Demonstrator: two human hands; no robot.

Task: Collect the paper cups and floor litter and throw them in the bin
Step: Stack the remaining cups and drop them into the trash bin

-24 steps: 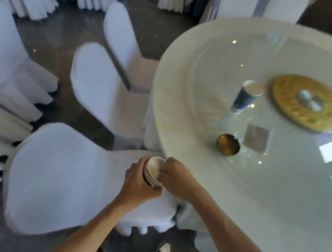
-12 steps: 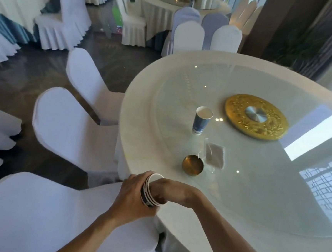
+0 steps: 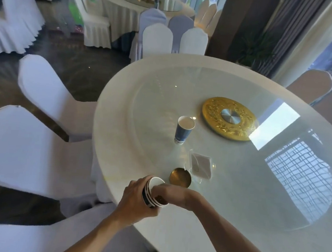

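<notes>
At the near edge of the round glass-topped bench [image 3: 119, 142] we hold a nested stack of white-rimmed paper cups [image 3: 154, 193]: left hand [image 3: 134, 199] wrapped shut around it, right hand [image 3: 172, 192] pressing at its mouth, probably seating cups together. One upright blue paper cup [image 3: 184, 129] stands farther in. Right fingers are hidden; no bin or floor litter visible.
</notes>
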